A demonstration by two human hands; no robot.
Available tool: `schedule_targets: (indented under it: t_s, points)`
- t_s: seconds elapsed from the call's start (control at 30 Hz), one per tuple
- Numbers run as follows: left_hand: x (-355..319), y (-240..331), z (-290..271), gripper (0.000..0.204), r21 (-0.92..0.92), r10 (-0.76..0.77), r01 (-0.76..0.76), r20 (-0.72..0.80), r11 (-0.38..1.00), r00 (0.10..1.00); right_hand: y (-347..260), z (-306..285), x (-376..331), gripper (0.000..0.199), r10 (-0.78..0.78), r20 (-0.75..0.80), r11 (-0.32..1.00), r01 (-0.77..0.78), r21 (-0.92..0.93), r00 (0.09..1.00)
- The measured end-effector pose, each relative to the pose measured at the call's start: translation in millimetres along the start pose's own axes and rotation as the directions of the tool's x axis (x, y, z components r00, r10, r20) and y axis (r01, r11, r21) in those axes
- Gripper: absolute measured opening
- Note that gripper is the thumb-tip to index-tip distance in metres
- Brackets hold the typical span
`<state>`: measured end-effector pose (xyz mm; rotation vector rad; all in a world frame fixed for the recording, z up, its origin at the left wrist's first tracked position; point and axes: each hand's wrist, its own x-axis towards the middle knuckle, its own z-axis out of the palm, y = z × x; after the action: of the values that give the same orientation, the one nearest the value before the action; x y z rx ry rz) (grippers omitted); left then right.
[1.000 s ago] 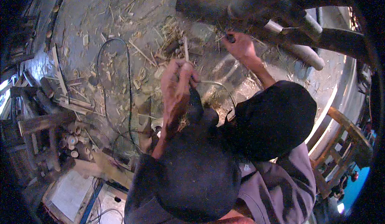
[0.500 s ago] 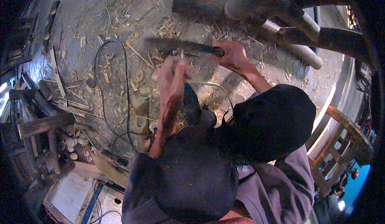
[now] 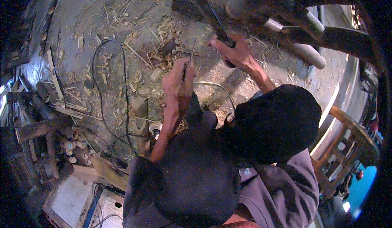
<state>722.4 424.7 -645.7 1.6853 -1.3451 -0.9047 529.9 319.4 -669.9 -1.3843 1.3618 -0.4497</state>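
Observation:
My left hand (image 3: 178,83) pinches a thin bamboo sliver (image 3: 189,58) that stands nearly upright above my knees. My right hand (image 3: 234,52) grips the handle of a long dark knife (image 3: 204,7), whose blade is raised and points up and to the left, away from the sliver. The blade is blurred. Both forearms reach out over my dark trouser legs (image 3: 228,146).
The concrete floor (image 3: 102,20) is strewn with bamboo shavings and offcuts. A black cable (image 3: 98,85) loops at the left. Cut bamboo pieces and wooden slats (image 3: 53,117) pile at the left edge. Thick bamboo poles (image 3: 302,48) lie at the upper right, a wooden chair (image 3: 347,134) at the right.
My right hand has swung the knife from lying level across the sliver to raised high, blade pointing up and left. My left hand stays on the sliver, moved slightly right.

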Motion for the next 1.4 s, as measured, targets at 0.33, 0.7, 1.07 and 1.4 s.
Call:
schedule_targets:
  t_s: [0.33,0.7,1.07,1.4]
  points:
    - [3.4,-6.1,15.6,0.019,-0.067,-0.131,0.138,0.107,0.988,0.986,-10.3,16.7,3.1,0.029,0.09,0.066,0.957,-0.105,0.271,0.994]
    - [16.8,-10.5,12.2,0.021,-0.409,-0.31,0.285,0.006,0.867,0.951,13.1,4.2,-6.3,0.035,-0.256,-0.02,0.85,0.215,-0.482,0.967]
    - [18.8,-2.7,-8.8,0.016,-0.258,-0.214,0.188,-0.079,0.948,0.974,38.0,8.3,-4.2,0.04,-0.131,0.17,0.735,0.211,-0.644,0.977]
    - [19.1,-17.9,-9.5,0.015,-0.153,-0.241,0.223,-0.11,0.963,0.964,29.2,18.0,-10.6,0.038,-0.256,0.059,0.802,0.246,-0.544,0.965]
